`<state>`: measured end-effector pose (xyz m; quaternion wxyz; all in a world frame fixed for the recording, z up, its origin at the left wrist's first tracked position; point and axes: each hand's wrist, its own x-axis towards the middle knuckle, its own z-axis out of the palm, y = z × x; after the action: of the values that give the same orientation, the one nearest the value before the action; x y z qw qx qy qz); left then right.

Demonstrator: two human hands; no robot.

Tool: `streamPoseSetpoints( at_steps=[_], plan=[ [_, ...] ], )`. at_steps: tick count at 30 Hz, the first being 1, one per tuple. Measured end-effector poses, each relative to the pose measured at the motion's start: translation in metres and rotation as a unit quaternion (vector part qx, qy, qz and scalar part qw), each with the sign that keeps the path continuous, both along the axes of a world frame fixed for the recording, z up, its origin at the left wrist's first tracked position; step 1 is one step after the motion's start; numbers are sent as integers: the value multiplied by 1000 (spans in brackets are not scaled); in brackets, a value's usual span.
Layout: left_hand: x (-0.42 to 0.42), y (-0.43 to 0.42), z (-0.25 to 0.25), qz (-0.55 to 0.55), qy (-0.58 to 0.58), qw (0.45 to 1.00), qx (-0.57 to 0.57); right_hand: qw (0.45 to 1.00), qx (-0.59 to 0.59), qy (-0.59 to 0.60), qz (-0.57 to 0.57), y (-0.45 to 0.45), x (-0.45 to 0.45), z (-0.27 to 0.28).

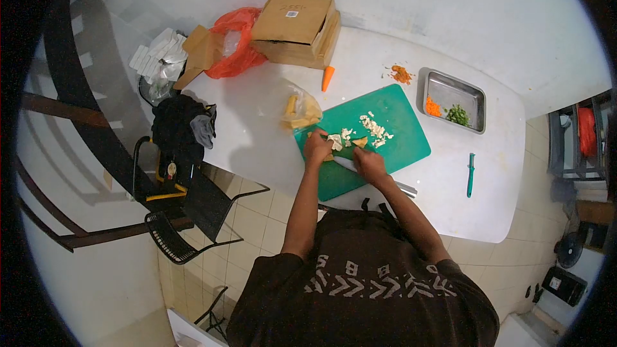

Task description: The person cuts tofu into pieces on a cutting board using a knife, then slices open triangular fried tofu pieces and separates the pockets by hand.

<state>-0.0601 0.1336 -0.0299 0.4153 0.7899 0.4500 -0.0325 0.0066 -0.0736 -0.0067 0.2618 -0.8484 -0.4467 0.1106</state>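
Note:
On the green cutting board point(402, 128), my left hand point(317, 146) is closed on a pale, yellow-skinned piece of tofu point(335, 142). My right hand point(369, 163) is closed too, its fingertips at another yellow-skinned tofu piece point(361, 142). A knife blade point(345, 164) shows between the hands, broad side up; my right hand hides part of it, so its grip on the knife is unclear. Chopped white bits point(376, 130) are scattered on the board beyond my hands. A clear plastic bag of yellow blocks point(301, 110) sits by the board's far left corner.
A metal tray point(482, 106) holds chopped orange and green bits. A green-handled peeler point(470, 177) lies at right. A carrot point(328, 78) and orange peelings point(402, 74) lie toward the wall, near a cardboard box point(292, 22) and red bag point(234, 45). A black chair point(209, 209) stands left.

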Motion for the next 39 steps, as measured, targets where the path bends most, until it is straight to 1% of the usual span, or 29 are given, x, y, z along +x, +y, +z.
streamPoseSetpoints(
  at_steps=[2,4,6,9,11,14,16,17,19,20,22,23,26,27,28,31,33,35,36,38,39],
  plan=[
    [0,-1,-1,-27,-10,997,71,1000,-7,0,-19,0,1,3],
    [0,-2,2,-23,-2,998,65,1000,14,-7,-23,-1,4,3],
    [1,-2,1,-21,6,998,57,1000,7,-11,-14,-3,5,2],
    [1,-1,-2,-34,-7,996,80,1000,7,-18,6,-3,6,-4],
    [0,0,-2,-31,-16,998,56,1000,13,-20,15,-4,6,-9],
    [-1,-2,6,-29,-6,998,55,999,-21,-20,-13,-3,7,-9],
    [0,-2,4,-23,-7,999,49,999,24,-14,-27,-4,9,-3],
    [1,-2,3,-19,-7,999,43,999,23,-14,-29,-4,9,0],
    [1,-1,7,-27,-8,999,29,1000,17,-22,14,-9,8,0],
    [2,0,9,-33,-8,999,15,1000,17,-22,13,-11,9,0],
    [2,-1,12,-26,-6,1000,5,999,-41,3,1,-13,10,7],
    [2,-1,13,-20,-3,1000,-5,999,-41,3,1,-14,9,10],
    [1,-1,9,-20,-20,1000,-5,1000,-26,4,-14,-16,9,9],
    [2,-1,8,-21,-20,1000,-6,1000,-29,2,3,-18,10,7],
    [2,0,7,-28,-17,999,2,999,-32,-1,21,-19,11,5],
    [2,0,5,-36,-14,999,28,998,-58,1,16,-20,12,4],
    [2,0,6,-37,-12,998,46,999,-41,5,0,-19,11,5],
    [2,-1,8,-32,-22,999,29,999,-24,9,-19,-19,10,6],
    [2,0,8,-34,-22,999,28,1000,-16,1,-3,-19,10,1],
    [2,1,10,-13,8,999,-34,1000,-8,-8,13,-19,12,-8],
    [2,1,8,-13,8,999,-34,1000,-8,-16,19,-18,13,-10]
  ],
)
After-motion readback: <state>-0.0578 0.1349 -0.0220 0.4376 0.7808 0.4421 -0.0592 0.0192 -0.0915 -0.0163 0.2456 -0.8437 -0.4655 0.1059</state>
